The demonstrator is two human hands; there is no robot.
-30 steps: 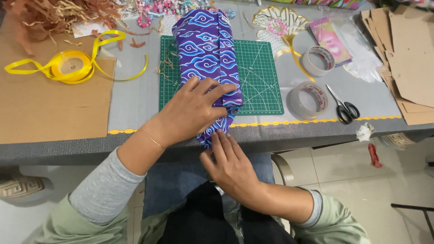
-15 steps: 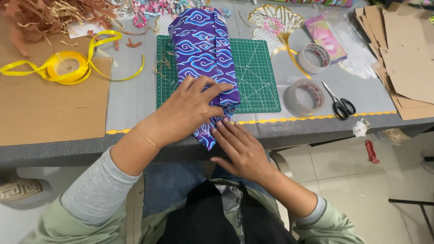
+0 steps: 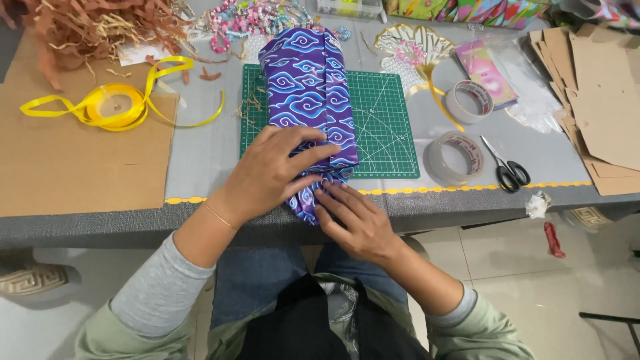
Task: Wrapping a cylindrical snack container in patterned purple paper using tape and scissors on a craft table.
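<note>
A long parcel wrapped in purple paper with a blue and white cloud pattern point(image 3: 308, 93) lies lengthwise on a green cutting mat point(image 3: 387, 127). My left hand point(image 3: 277, 173) rests flat on the parcel's near end, fingers spread over the folded paper. My right hand point(image 3: 353, 220) presses its fingertips against the folded flap at the near end, at the table's front edge. Neither hand holds a tool.
Two rolls of clear tape point(image 3: 455, 157) point(image 3: 469, 101) and black scissors point(image 3: 509, 170) lie right of the mat. Yellow ribbon point(image 3: 113, 107) sits on brown cardboard point(image 3: 73, 167) at left. Cardboard pieces point(image 3: 600, 93) are stacked at right; shredded paper point(image 3: 100, 30) and beads point(image 3: 247, 20) lie behind.
My right hand has moved up from below the table edge onto the parcel's near flap. My left hand has stayed on the parcel, shifting only slightly.
</note>
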